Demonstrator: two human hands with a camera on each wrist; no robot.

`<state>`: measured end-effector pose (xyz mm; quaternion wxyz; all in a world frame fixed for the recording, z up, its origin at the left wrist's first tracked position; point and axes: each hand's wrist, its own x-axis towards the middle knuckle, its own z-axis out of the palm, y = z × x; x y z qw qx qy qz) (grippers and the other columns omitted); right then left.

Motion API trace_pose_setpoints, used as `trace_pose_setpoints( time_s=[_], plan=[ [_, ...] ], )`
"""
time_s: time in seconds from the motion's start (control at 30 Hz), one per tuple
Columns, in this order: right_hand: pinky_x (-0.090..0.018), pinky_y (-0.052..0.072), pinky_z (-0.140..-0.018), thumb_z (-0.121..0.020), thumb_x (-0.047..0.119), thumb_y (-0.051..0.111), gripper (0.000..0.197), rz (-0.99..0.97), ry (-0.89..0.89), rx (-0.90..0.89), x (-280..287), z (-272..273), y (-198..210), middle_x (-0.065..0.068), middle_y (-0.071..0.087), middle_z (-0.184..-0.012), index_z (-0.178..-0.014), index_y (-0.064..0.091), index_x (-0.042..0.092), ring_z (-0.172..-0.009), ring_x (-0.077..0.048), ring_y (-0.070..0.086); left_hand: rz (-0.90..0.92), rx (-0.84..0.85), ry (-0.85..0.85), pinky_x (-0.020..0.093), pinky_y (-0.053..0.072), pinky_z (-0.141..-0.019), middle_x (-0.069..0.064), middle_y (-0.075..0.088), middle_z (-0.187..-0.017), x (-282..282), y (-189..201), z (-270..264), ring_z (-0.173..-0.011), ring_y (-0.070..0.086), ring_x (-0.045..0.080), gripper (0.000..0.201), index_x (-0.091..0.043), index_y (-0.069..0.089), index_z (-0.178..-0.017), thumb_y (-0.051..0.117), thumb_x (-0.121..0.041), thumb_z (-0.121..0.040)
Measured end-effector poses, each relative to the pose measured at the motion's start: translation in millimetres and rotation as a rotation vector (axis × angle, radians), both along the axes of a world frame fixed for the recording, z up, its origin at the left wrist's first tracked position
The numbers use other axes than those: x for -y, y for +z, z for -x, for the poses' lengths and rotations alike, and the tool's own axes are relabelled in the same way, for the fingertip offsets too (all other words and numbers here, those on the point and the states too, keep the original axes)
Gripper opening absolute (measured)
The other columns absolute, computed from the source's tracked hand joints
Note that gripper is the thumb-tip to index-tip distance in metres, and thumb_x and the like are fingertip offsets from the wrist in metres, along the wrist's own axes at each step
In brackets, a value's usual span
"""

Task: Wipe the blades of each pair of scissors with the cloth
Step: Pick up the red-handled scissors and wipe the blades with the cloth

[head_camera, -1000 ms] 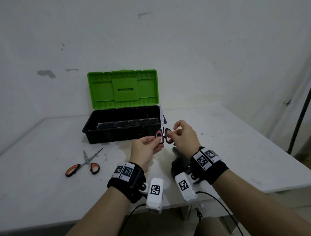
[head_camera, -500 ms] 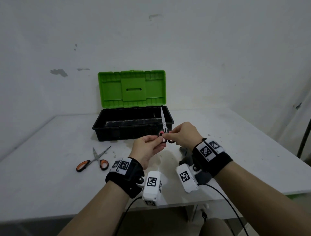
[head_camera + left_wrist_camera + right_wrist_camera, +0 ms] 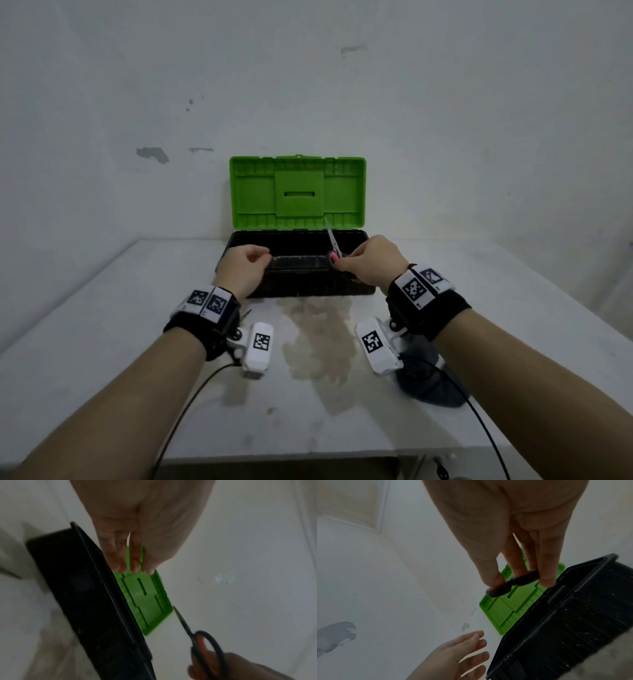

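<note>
**Letting go: the scissors pass to one hand**

Releasing its earlier pinch on the handles, the left hand (image 3: 244, 266) now hovers loosely curled and empty over the toolbox (image 3: 297, 263). The right hand (image 3: 371, 263) alone pinches the black scissors (image 3: 200, 643) by their loops, blades closed and pointing up above the box. The dark cloth (image 3: 428, 380) lies untouched on the table (image 3: 102, 342) under the right wrist, so this pair looks headed into the box, not to wiping.

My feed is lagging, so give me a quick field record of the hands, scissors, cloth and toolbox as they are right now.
left hand: holds nothing, over the toolbox's left front
right hand: fingers grip the scissors' handles
scissors: blades closed, tip up and away, above the toolbox's right side
toolbox: black, green lid open, upright
cloth: dark, on the table under the right wrist
</note>
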<state>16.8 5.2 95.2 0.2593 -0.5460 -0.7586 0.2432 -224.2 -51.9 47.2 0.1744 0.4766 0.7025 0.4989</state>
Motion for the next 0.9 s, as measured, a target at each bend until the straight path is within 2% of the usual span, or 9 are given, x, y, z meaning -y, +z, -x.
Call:
trace_pose_setpoints(
  time_s=[0.1, 0.17, 0.23, 0.3, 0.33, 0.47, 0.67, 0.8, 0.9],
  plan=[
    [-0.027, 0.050, -0.058, -0.077, 0.061, 0.068, 0.061, 0.016, -0.020, 0.078, -21, 25, 7, -0.006, 0.067, -0.066, -0.080, 0.076, 0.001, -0.063, -0.021, 0.066, 0.104, -0.201, 0.111, 0.037, 0.044, -0.108, 0.011, 0.070, -0.128, -17, -2, 43, -0.121, 0.062, 0.030, 0.030, -0.012, 0.071, -0.124, 0.060, -0.023, -0.098],
    [-0.022, 0.045, -0.052, -0.077, 0.063, 0.067, 0.057, 0.018, -0.038, 0.153, -33, 42, 11, -0.003, 0.063, -0.061, -0.069, 0.069, 0.006, -0.053, -0.017, 0.057, 0.206, -0.285, 0.146, 0.038, 0.043, -0.106, 0.017, 0.066, -0.133, -28, -8, 65, -0.125, 0.058, 0.036, 0.033, -0.009, 0.069, -0.128, 0.055, -0.022, -0.100],
    [-0.020, 0.036, -0.043, -0.079, 0.059, 0.068, 0.054, 0.031, -0.055, 0.206, -42, 59, 13, -0.001, 0.054, -0.056, -0.061, 0.054, 0.010, -0.047, -0.014, 0.048, 0.273, -0.304, 0.154, 0.039, 0.044, -0.098, 0.025, 0.066, -0.126, -38, -16, 82, -0.118, 0.059, 0.042, 0.030, -0.001, 0.070, -0.113, 0.049, -0.019, -0.102],
    [-0.020, 0.033, -0.041, -0.081, 0.058, 0.068, 0.054, 0.052, -0.054, 0.261, -50, 78, 15, 0.000, 0.049, -0.055, -0.060, 0.046, 0.012, -0.046, -0.013, 0.045, 0.293, -0.251, 0.150, 0.037, 0.044, -0.085, 0.029, 0.067, -0.112, -45, -24, 97, -0.108, 0.061, 0.043, 0.029, 0.004, 0.067, -0.092, 0.047, -0.015, -0.102],
    [-0.021, 0.033, -0.041, -0.081, 0.057, 0.067, 0.054, 0.068, -0.044, 0.294, -55, 88, 14, 0.000, 0.049, -0.057, -0.061, 0.046, 0.012, -0.047, -0.013, 0.045, 0.303, -0.224, 0.146, 0.036, 0.043, -0.082, 0.028, 0.068, -0.108, -49, -27, 104, -0.104, 0.062, 0.042, 0.030, 0.004, 0.068, -0.089, 0.047, -0.014, -0.102],
    [-0.024, 0.042, -0.050, -0.081, 0.054, 0.070, 0.049, 0.131, 0.016, 0.392, -72, 121, 4, -0.001, 0.056, -0.065, -0.068, 0.052, 0.011, -0.056, -0.015, 0.053, 0.270, -0.100, 0.139, 0.038, 0.055, -0.095, 0.017, 0.076, -0.104, -63, -42, 130, -0.098, 0.070, 0.036, 0.022, -0.004, 0.078, -0.106, 0.063, -0.015, -0.095],
    [-0.026, 0.051, -0.060, -0.083, 0.046, 0.070, 0.033, 0.115, 0.125, 0.498, -81, 145, -18, 0.003, 0.061, -0.068, -0.063, 0.059, 0.022, -0.064, -0.016, 0.061, 0.195, 0.047, 0.116, 0.045, 0.060, -0.090, 0.015, 0.077, -0.090, -72, -54, 146, -0.083, 0.075, 0.029, 0.018, -0.005, 0.078, -0.104, 0.076, -0.011, -0.087],
    [-0.031, 0.050, -0.073, -0.083, 0.041, 0.071, 0.032, 0.132, 0.176, 0.489, -87, 159, -25, 0.002, 0.064, -0.089, -0.094, 0.070, 0.011, -0.079, -0.020, 0.060, 0.174, 0.054, 0.105, 0.044, 0.061, -0.089, 0.014, 0.076, -0.088, -72, -55, 146, -0.081, 0.075, 0.028, 0.017, -0.006, 0.078, -0.103, 0.075, -0.010, -0.088],
    [-0.030, 0.052, -0.068, -0.084, 0.045, 0.068, 0.031, 0.090, 0.179, 0.562, -91, 168, -27, -0.007, 0.070, -0.093, -0.080, 0.068, 0.015, -0.079, -0.022, 0.066, 0.168, 0.057, 0.098, 0.043, 0.061, -0.088, 0.012, 0.076, -0.086, -72, -56, 147, -0.078, 0.075, 0.027, 0.015, -0.007, 0.078, -0.103, 0.074, -0.011, -0.088]
  ],
)
